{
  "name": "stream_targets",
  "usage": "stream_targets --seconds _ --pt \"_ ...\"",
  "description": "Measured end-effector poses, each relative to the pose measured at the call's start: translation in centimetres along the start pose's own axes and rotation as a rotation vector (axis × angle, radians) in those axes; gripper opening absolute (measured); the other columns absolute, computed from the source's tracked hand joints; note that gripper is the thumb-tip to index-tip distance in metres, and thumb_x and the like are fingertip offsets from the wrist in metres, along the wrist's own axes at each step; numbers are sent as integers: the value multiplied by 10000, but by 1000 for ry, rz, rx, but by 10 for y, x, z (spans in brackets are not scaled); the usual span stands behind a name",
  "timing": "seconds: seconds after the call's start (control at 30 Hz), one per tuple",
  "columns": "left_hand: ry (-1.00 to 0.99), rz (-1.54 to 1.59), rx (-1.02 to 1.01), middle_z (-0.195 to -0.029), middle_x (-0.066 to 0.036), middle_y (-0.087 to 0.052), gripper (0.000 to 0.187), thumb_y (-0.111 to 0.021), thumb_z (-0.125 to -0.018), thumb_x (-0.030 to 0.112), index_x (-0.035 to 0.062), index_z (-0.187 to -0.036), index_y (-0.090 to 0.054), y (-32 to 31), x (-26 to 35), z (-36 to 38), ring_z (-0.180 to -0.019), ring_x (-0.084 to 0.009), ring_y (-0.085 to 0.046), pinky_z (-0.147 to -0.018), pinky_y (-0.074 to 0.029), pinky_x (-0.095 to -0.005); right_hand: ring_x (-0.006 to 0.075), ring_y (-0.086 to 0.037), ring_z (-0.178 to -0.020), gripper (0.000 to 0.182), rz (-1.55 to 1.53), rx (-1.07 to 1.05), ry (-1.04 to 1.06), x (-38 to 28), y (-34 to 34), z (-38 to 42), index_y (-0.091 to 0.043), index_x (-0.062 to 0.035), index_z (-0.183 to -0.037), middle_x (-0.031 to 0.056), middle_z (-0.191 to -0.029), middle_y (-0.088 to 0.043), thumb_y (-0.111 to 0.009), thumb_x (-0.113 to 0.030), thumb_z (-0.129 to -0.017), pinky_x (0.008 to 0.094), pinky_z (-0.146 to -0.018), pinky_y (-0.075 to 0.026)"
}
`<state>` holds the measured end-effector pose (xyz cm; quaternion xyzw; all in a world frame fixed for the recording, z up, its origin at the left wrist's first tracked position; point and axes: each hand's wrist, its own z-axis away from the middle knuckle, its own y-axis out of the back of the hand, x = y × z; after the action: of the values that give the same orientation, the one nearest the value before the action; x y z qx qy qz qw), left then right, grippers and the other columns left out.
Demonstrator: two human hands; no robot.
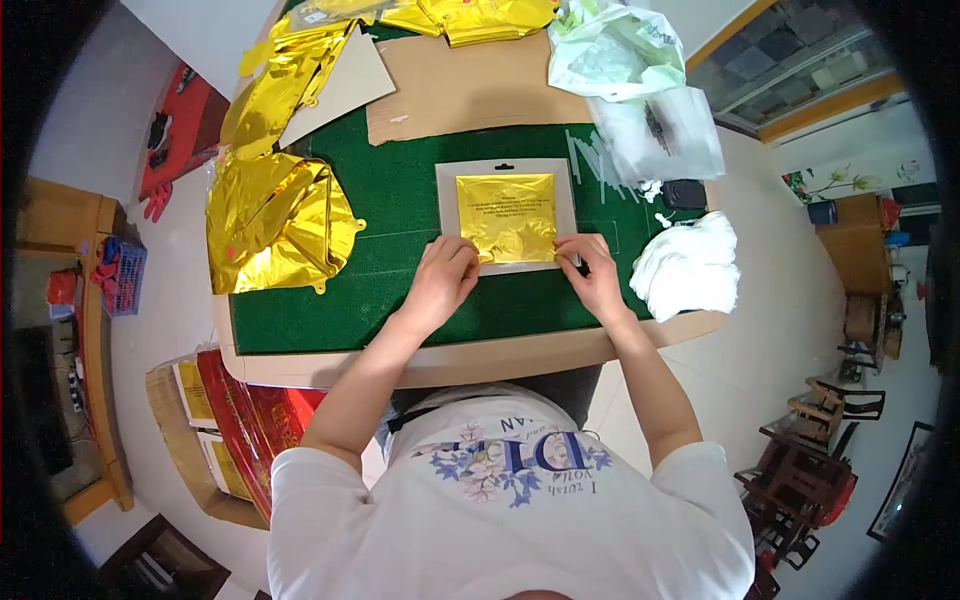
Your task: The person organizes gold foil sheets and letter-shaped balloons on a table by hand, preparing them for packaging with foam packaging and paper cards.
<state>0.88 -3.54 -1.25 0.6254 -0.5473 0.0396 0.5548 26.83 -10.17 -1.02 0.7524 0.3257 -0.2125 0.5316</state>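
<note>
A folded gold foil balloon with small dark print lies flat on a grey-beige backing card, which has a hanger slot at its top edge. At the foil's lower left corner, my left hand is closed, fingertips pinching the edge. My right hand pinches the lower right corner between thumb and forefinger. Whether the fingertips also grip the card beneath cannot be made out. Both rest over the green mat on the table.
Loose gold foil balloons lie at left. Cardboard spans the back, beside a plastic bag. To the right are clear strips, a black box-like object and a white cloth bundle. A carton stands below left.
</note>
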Motion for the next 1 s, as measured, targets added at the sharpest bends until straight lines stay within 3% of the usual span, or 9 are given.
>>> stream_targets --seconds 0.33,0.6,0.83,1.0 --pt "60 58 65 -955 -134 -565 174 -611 -779 -59 14 -927 -555 0 -3 0 -878 -335 -581 -754 -493 -383 280 -568 -905 201 1 44 4 1 -3 2 -623 -30 -977 92 -932 -621 -644 25 -785 353 -797 -454" --pt "21 44 71 -967 -140 -553 162 -568 -811 -60 19 -952 -547 3 -9 2 -888 -333 -576 -760 -491 -372 322 -560 -959 229 13 82 75 0 -3 3 -614 -10 -976 142 -998 -600 -555 106 -789 379 -832 -456" --pt "17 28 34 -976 -137 -553 159 -560 -817 -48 26 -957 -546 2 -13 6 -930 -331 -565 -798 -482 -375 342 -553 -981 259 145 169 77 2 -3 9 -606 -20 -991 145 -1036 -585 -549 105 -771 391 -849 -452" --pt "17 -10 91 -983 -143 -558 188 -568 -802 -51 25 -973 -558 6 -13 11 -942 -347 -560 -823 -472 -392 351 -527 -988 278 249 216 -87 0 6 17 -583 -30 -1013 149 -1008 -569 -537 99 -771 403 -869 -427"
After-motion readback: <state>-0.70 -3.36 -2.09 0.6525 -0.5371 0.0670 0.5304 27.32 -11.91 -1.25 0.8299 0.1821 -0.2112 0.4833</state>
